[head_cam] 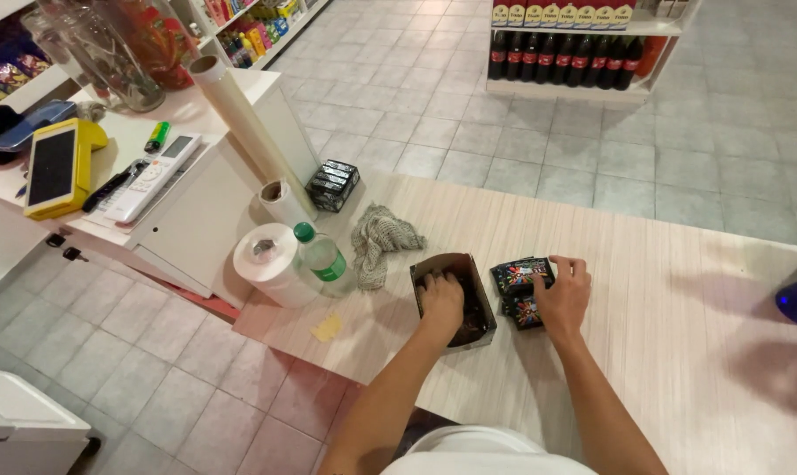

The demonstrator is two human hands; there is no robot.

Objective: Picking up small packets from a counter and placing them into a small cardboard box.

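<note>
Centre frame – our left hand (440,295) sits inside the small brown cardboard box (482,299), fingers curled down, grip unclear | right hand (564,295) presses spread fingers on the dark glossy packets (520,274) just right – steadying them | grey rag (379,242) left.

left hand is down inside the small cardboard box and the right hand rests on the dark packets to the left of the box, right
Not quite. The head view shows the dark packets under the right hand lying to the right of the cardboard box, not the left. The left hand is inside the box as you say.
</note>
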